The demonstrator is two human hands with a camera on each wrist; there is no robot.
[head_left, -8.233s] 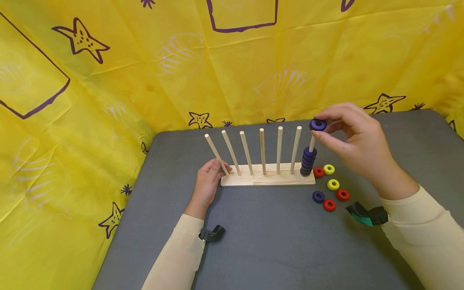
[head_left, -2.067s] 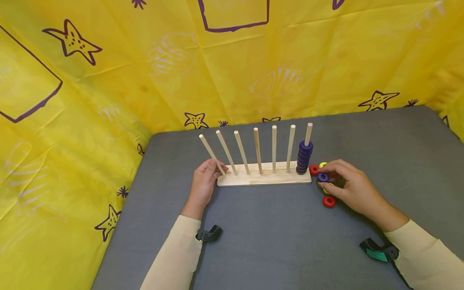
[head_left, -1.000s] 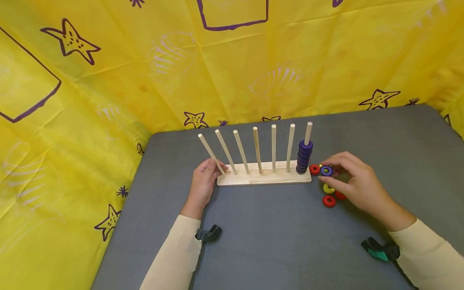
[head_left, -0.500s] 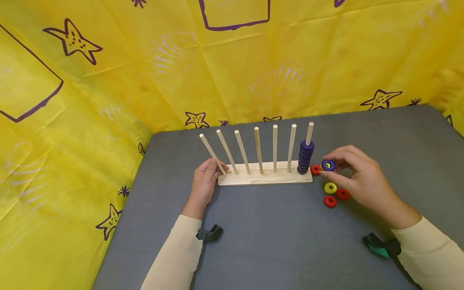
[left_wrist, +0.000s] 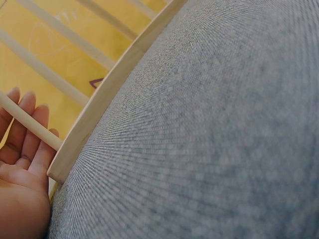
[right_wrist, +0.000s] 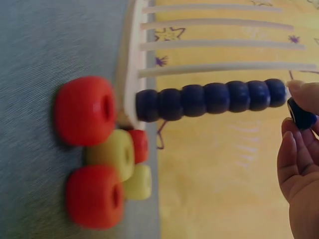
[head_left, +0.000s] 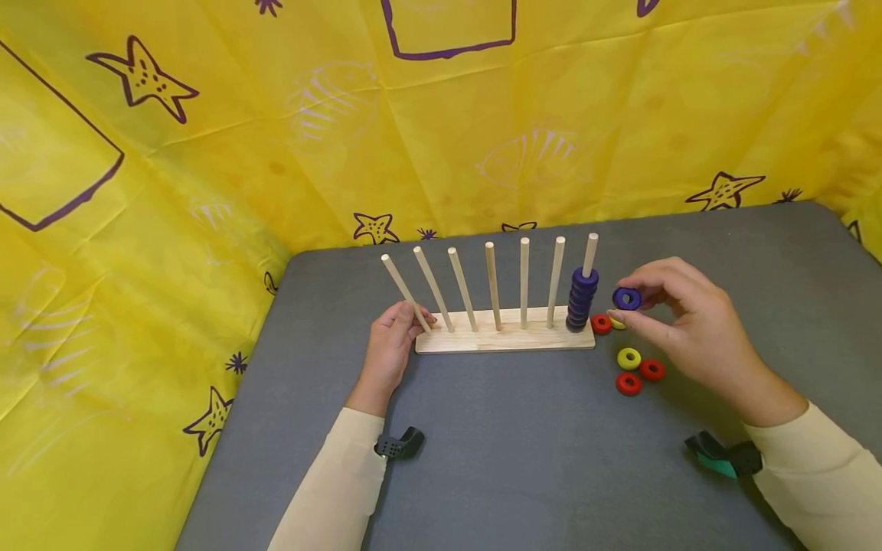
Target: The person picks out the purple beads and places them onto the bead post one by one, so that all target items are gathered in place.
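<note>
My right hand (head_left: 696, 329) pinches a dark blue ring (head_left: 627, 298) between thumb and fingertips, raised above the table just right of the rack. The wooden peg rack (head_left: 468, 342) has a row of upright pegs. Its rightmost peg carries a stack of several blue rings (head_left: 583, 300), with bare wood showing above; the right wrist view shows the held ring (right_wrist: 301, 115) close to the stack's top end. At the rack's left end rests my left hand (head_left: 389, 344), its fingers loosely extended behind the leftmost peg (left_wrist: 32, 124).
Loose rings lie on the grey table (head_left: 510, 451) beside the rack's right end: a red ring (head_left: 602, 324), a yellow ring (head_left: 618, 324) partly hidden by my right hand, another yellow ring (head_left: 629, 359) and two more red ones. A yellow patterned cloth (head_left: 441, 138) hangs behind.
A blue ring held over the rightmost peg earlier has joined the stack. My right hand has since picked up another blue ring and lifted it from the loose rings. The left hand stays put.
</note>
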